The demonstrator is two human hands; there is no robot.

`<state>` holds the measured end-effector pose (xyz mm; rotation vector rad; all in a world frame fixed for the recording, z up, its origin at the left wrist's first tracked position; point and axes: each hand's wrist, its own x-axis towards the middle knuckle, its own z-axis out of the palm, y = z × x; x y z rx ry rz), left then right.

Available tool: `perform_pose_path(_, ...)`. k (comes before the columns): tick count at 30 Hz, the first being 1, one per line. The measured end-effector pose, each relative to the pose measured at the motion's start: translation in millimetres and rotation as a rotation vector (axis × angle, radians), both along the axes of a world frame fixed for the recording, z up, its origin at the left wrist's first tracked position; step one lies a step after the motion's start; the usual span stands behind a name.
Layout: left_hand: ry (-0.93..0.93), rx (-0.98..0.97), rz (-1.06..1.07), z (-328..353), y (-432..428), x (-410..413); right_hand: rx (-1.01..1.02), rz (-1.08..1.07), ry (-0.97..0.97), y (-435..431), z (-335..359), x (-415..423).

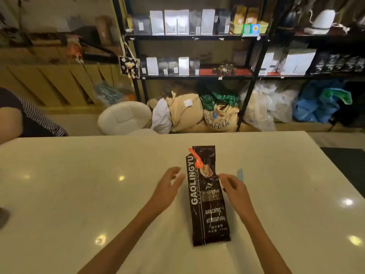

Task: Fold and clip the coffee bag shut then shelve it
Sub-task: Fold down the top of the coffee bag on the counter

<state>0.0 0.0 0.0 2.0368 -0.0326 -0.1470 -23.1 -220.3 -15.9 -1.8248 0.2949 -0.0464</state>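
A long black coffee bag [207,204] lies flat on the white table [79,184], its open top pointing away from me and its printed face up. My left hand [167,188] hovers just left of the bag, fingers spread, holding nothing. My right hand [234,189] is at the bag's right edge, fingertips touching the foil about halfway up. A small light-blue clip [240,175] lies on the table just beyond my right hand.
Black metal shelves [197,37] with rows of coffee bags stand behind the table. Sacks and plastic bags sit on the floor under them, beside a white stool [124,117]. Another person's arm [17,115] is at the left edge.
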Motion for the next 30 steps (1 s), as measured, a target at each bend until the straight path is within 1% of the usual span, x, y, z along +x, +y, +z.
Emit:
perform_pose_path(2, 0.160, -0.199, -0.064, 0, -18, 2, 0.113, -0.030, 0.047, 9, 1, 2)
perform_pose_path(4, 0.203, -0.314, -0.023, 4, -30, 4, 0.177, -0.058, 0.052, 15, 3, 3)
perform_pose_path(6, 0.191, -0.380, 0.030, 7, -33, 9, 0.236, -0.072, 0.067, 14, 10, 3)
perform_pose_path(9, 0.141, -0.369, 0.029, 16, -32, 11, 0.309, 0.002, 0.157, 7, 20, 2)
perform_pose_path(11, 0.102, -0.340, 0.028, 20, -28, 10, 0.289, 0.033, 0.163, 2, 27, 0)
perform_pose_path(15, -0.012, -0.299, 0.131, 30, -24, 4, 0.096, -0.036, 0.014, 8, 36, -2)
perform_pose_path(18, -0.069, -0.331, 0.149, 38, -30, -5, 0.085, -0.075, -0.076, 26, 36, -10)
perform_pose_path(21, -0.118, -0.328, 0.197, 42, -23, -3, 0.031, -0.066, -0.167, 27, 40, -11)
perform_pose_path(22, -0.122, -0.346, 0.193, 43, -20, -3, 0.061, -0.051, -0.175, 27, 40, -10)
perform_pose_path(25, -0.050, -0.430, 0.014, 42, -17, -7, 0.302, 0.059, -0.153, 30, 40, -8)
perform_pose_path(27, 0.053, -0.455, -0.103, 37, -16, -8, 0.333, 0.108, -0.098, 32, 35, -5)
perform_pose_path(28, 0.088, -0.450, -0.129, 34, -15, -6, 0.338, 0.103, -0.080, 33, 33, -2)
perform_pose_path(30, 0.114, -0.413, -0.111, 28, -15, 1, 0.363, 0.073, -0.065, 33, 29, 5)
